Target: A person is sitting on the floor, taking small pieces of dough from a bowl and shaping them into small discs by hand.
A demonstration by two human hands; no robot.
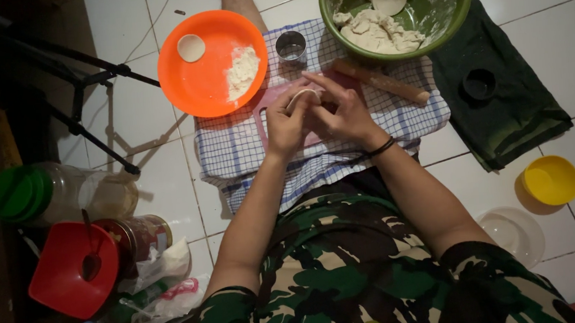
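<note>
My left hand (286, 122) and my right hand (341, 107) meet over a pink board (265, 109) on a blue checked cloth (232, 145). Both pinch a small pale piece of dough (302, 96) between the fingers. A black band circles my right wrist. Just beyond the hands lie a wooden rolling pin (383, 82) and a round metal cutter (291, 46). An orange plate (204, 79) at the upper left holds a heap of white filling (243, 70) and one dough disc (191, 47). A green bowl (455, 8) holds a dough lump and stacked discs.
A dark green cloth (506, 109) with a black cup lies at the right. A yellow lid (550, 180) and a clear lid (514, 233) rest on the white tiles. At the left stand a green-lidded jar (47, 193), a red container with a spoon (72, 267), a tin, bags and tripod legs (87, 94).
</note>
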